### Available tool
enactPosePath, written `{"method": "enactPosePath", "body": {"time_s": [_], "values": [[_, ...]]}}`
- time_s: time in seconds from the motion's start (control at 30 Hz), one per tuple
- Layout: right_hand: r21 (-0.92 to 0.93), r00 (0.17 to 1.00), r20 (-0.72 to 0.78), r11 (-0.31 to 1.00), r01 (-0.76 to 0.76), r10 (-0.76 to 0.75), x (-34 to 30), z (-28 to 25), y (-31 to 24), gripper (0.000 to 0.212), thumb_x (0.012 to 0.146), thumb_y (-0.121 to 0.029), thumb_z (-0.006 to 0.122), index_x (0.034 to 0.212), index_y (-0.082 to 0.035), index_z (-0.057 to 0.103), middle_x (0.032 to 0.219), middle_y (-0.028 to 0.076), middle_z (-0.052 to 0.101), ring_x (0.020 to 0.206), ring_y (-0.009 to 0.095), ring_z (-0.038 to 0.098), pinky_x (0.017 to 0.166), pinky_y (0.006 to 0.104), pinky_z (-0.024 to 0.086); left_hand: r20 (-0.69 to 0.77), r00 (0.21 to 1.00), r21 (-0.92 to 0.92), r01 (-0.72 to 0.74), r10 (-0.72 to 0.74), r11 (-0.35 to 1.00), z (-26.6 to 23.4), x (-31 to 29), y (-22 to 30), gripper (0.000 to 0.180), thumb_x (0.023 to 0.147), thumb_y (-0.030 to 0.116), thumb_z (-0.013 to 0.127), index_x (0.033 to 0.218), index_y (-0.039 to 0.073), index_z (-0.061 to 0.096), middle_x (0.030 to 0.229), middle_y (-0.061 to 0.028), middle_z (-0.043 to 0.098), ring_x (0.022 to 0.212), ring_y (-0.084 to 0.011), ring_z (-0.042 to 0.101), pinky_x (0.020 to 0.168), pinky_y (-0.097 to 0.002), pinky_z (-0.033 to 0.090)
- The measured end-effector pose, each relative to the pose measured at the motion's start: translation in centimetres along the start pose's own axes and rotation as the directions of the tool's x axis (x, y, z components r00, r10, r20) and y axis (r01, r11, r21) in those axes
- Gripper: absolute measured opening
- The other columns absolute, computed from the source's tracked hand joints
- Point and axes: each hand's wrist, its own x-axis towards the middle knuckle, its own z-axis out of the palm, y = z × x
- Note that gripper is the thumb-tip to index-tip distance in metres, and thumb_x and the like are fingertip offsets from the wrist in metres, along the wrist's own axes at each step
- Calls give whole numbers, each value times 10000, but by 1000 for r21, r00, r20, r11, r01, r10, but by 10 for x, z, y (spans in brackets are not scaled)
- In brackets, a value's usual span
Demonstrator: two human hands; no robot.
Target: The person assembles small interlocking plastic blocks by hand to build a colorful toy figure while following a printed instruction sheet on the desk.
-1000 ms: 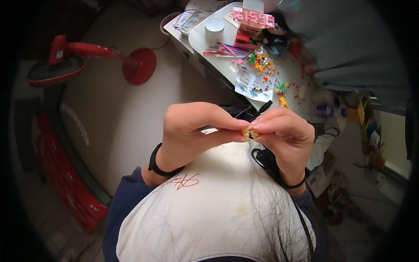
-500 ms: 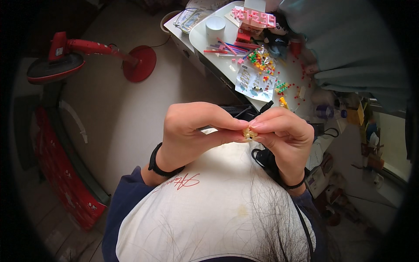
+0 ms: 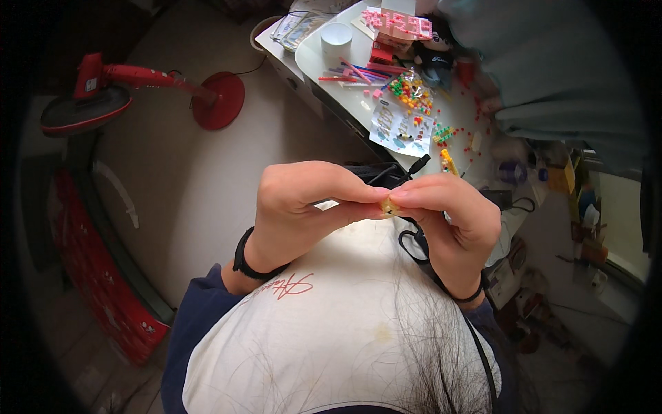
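Between the fingertips of both my hands, in front of my chest, is a small pale yellow building-block piece (image 3: 389, 206). My left hand (image 3: 296, 200) pinches it from the left with thumb and fingers. From the other side my right hand (image 3: 456, 210) presses on it, its fingertips meeting those of the left. Most of the piece is covered by fingers, so its full shape cannot be made out. Beyond my hands, a printed instruction sheet (image 3: 389, 145) lies on the white table, with a yellow block piece (image 3: 448, 163) and a green-and-yellow block piece (image 3: 443, 134) near it.
The white table (image 3: 358, 114) carries a clear bag of colored bricks (image 3: 412, 93), scattered red bricks, pens (image 3: 355, 74), a white cup (image 3: 336, 39) and a pink block build (image 3: 396, 24). A curtain (image 3: 531, 83) hangs at right. A red fan (image 3: 219, 101) stands on the floor at left.
Both hands stay together. My right fingers have shifted slightly left over the pale yellow piece, covering more of it, and its studs show less than before.
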Motion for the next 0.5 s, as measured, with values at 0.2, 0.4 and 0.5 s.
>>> {"method": "enactPosePath", "body": {"time_s": [0.2, 0.4, 0.5], "values": [[-211, 996, 3, 973, 90, -92, -3, -2, -3, 165, 759, 90, 669, 909, 21, 679, 863, 130, 685, 782, 215, 670, 692, 277, 532, -9, 998, 16, 68, -67, 998, 3, 0, 2, 247, 661, -98, 773, 885, -12, 715, 797, -112, 707, 708, -173, 677, 612, -233, 517], [504, 912, 236, 760, -410, 335, -4, -9, 13, 235, 823, 35, 669, 1057, 28, 659, 978, 101, 647, 868, 147, 638, 757, 246, 507, -22, 999, 54, -44, 46, 998, 0, 7, 4, 269, 643, -58, 794, 891, 23, 728, 889, -104, 669, 809, -187, 661, 677, -261, 543], [598, 873, 346, 636, -487, 343, -2, -7, 17, 184, 828, 0, 687, 1007, 37, 661, 959, 84, 612, 875, 144, 622, 752, 237, 492, -5, 997, 65, -74, 75, 995, 2, 9, -1, 283, 638, -29, 804, 901, 53, 738, 965, -93, 614, 899, -196, 636, 715, -286, 558]]}}
